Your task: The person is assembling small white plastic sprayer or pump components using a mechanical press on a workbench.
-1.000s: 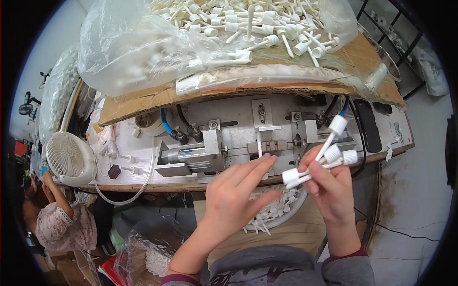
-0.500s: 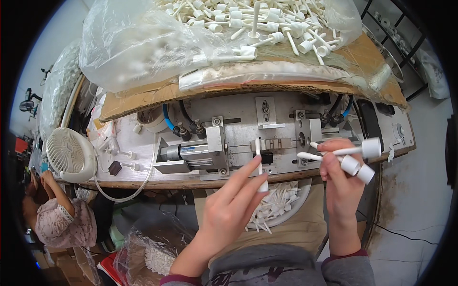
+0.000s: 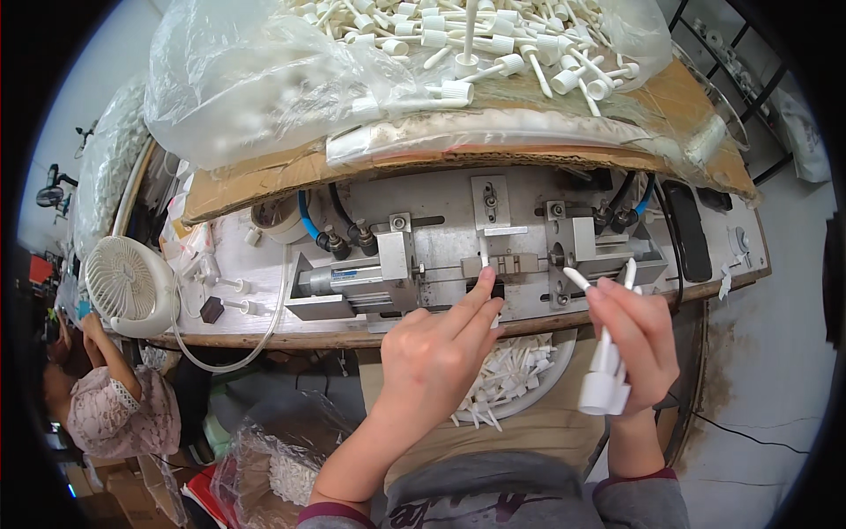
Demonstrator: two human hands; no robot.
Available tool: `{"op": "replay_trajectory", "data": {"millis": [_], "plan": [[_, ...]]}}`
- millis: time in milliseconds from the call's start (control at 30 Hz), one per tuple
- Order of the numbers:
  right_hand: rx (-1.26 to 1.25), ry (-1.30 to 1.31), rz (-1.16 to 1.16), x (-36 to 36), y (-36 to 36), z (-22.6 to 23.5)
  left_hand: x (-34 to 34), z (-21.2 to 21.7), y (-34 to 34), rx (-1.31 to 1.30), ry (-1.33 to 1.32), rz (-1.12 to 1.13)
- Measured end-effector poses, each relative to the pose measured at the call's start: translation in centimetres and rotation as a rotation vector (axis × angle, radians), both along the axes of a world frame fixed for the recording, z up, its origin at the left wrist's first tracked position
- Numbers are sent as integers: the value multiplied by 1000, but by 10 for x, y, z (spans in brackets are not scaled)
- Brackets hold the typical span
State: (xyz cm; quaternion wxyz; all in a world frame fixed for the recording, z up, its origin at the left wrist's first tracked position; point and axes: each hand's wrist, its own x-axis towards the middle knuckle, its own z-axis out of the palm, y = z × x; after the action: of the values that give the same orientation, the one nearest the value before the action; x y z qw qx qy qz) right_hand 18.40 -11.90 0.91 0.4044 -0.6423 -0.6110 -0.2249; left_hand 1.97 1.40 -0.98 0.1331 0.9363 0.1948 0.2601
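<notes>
My left hand [image 3: 432, 348] is at the metal fixture in the middle of the bench. Its fingers hold a white capped stick [image 3: 485, 250]; the stem tip shows past the index finger, and the hand mostly hides the cap. A small metal clamp block [image 3: 513, 264] sits just right of that tip. My right hand [image 3: 636, 339] is closed around a few more white capped sticks [image 3: 599, 388], caps toward me and stems pointing up past the fingers. It hovers in front of the right air cylinder [image 3: 608, 251]. Opposite stands the left air cylinder [image 3: 361, 284].
Capped sticks [image 3: 502, 42] heap on a cardboard-topped shelf [image 3: 264, 181] behind the fixture. A white bowl [image 3: 564, 361] of small white parts is below the bench edge. A white fan [image 3: 132, 282] and a black phone [image 3: 686, 231] flank the fixture. Another person [image 3: 115, 397] sits at left.
My left hand has moved slightly forward, taking its capped stick toward the upright plate. My right hand has turned, so its caps now point toward me instead of to the right.
</notes>
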Motion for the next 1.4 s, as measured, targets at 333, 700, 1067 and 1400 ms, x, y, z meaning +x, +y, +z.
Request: {"op": "replay_trajectory", "data": {"millis": [333,700,1067,1400], "plan": [[-41,-216,5,-7,6,-7,-23,35,-21,-603,-358,-317],[55,108,-36,-2,3,-17,1,-4,-7,121,58,29],[18,26,158,0,0,-24,-1,8,-5,-369,-191,-129],[-84,-45,100,-4,6,-13,-18,16,-21,-495,-351,-148]]}}
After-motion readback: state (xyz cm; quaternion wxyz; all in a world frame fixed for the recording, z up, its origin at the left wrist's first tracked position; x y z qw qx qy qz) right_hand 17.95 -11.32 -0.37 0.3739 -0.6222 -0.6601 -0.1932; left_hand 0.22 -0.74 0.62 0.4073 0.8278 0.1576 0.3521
